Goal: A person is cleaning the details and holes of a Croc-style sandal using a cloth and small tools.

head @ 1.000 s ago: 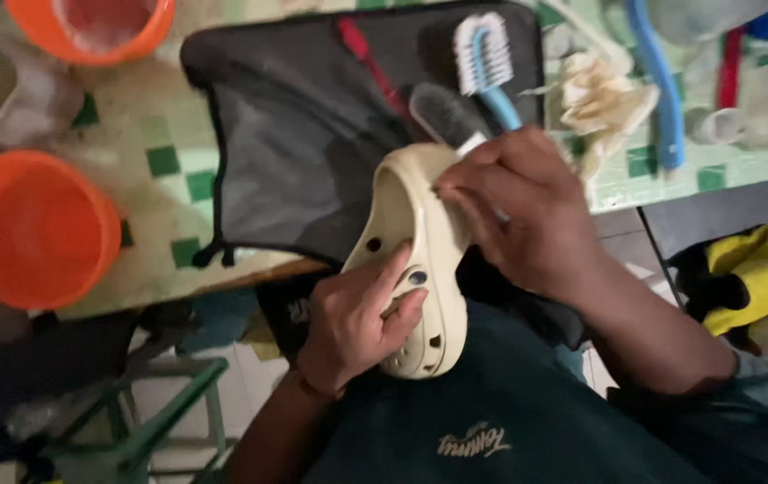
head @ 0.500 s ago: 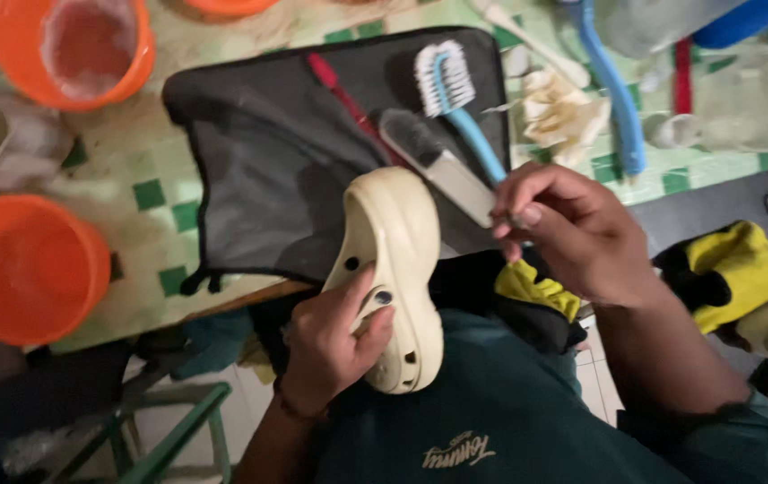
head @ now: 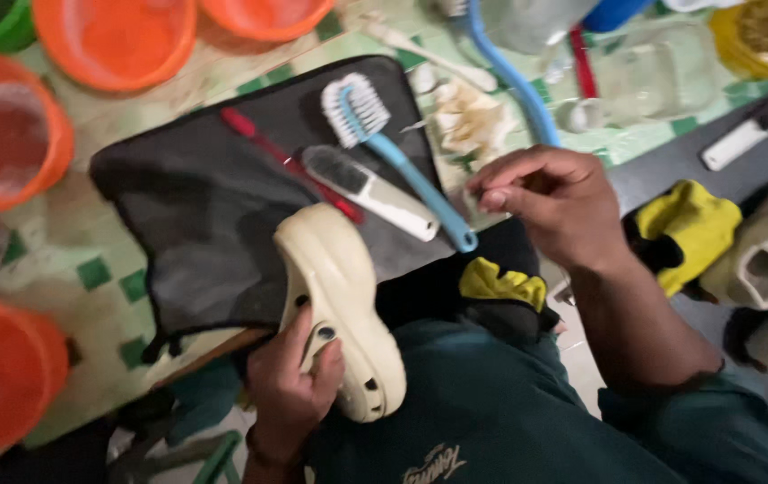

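Currently, cream foam clog (head: 339, 305) is gripped by left hand (head: 290, 390); right hand (head: 550, 202), fingers pinched together and holding nothing visible, is held beside blue-handled scrub brush (head: 393, 148) near the bench's front edge.

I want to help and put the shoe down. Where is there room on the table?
The dark mat is bare on its left half, between the red stick and the orange bowls. The top right is crowded with brushes, a rag and containers.
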